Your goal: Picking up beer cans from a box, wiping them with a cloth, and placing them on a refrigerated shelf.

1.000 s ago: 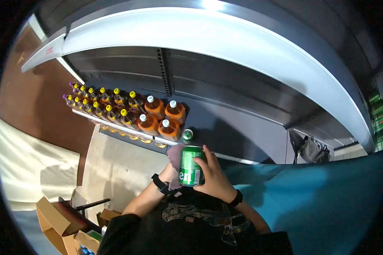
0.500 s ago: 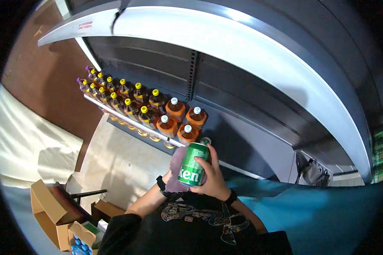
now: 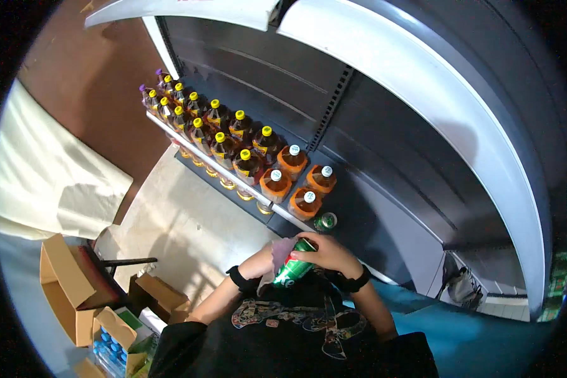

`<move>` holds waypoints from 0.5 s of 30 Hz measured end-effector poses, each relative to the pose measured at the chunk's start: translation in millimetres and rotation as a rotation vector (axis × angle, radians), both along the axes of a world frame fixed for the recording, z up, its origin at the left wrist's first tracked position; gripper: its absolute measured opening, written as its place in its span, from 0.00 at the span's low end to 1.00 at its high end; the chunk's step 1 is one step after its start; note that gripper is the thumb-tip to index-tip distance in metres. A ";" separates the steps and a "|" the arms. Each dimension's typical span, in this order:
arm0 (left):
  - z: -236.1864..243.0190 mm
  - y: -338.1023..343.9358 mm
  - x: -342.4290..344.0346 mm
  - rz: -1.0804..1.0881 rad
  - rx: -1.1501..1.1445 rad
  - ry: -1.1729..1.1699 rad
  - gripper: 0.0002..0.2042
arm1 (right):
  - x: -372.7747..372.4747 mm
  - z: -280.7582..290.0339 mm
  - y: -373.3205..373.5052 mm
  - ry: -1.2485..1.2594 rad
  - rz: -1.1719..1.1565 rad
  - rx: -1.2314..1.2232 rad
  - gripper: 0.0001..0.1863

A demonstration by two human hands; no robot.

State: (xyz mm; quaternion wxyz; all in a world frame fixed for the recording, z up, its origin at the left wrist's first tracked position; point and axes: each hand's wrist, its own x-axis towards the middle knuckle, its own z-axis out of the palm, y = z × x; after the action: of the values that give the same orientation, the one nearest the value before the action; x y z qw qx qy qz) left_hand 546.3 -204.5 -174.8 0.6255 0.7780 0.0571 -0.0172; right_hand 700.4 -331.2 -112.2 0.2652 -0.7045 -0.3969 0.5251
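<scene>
A green drink can (image 3: 292, 271) is tilted close to my chest. My right hand (image 3: 335, 254) is closed round its upper end from the right. On the other side, my left hand (image 3: 256, 264) is closed on a pale purple cloth (image 3: 280, 253), which presses against the can. The cloth partly hides the left fingers. Just beyond my hands, another green can (image 3: 326, 221) stands on the dark shelf (image 3: 384, 236), beside bottles with white caps and orange labels (image 3: 305, 203).
Rows of dark bottles with yellow caps (image 3: 246, 164) fill the shelf's left part. A white curved shelf edge (image 3: 384, 44) overhangs at the top. Open cardboard boxes (image 3: 69, 283), one with blue-capped bottles (image 3: 110, 346), are at lower left. A grey bag (image 3: 463, 286) is at right.
The can has turned and tipped over in my hands, and both hands have moved slightly nearer to my body. The view has swung, so the shelf sits further right and the second can shows fully.
</scene>
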 end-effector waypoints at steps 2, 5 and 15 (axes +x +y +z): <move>2.6 -4.0 1.5 0.042 -0.080 -0.061 0.14 | 8.3 -15.5 -10.7 0.054 -0.082 0.122 0.31; 7.9 -10.9 9.7 0.140 -0.433 -0.004 0.13 | 27.0 -7.7 -15.3 0.157 -0.168 0.150 0.31; 7.9 -36.9 35.5 0.367 -0.943 -0.046 0.12 | 122.9 1.4 -30.0 -0.082 -0.107 0.325 0.31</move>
State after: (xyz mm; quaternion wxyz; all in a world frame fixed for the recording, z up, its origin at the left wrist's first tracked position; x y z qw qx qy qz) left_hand 581.8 -241.5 -166.9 0.9026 0.3881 0.1650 0.0862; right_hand 823.3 -361.2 -110.8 0.3868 -0.6935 -0.4489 0.4098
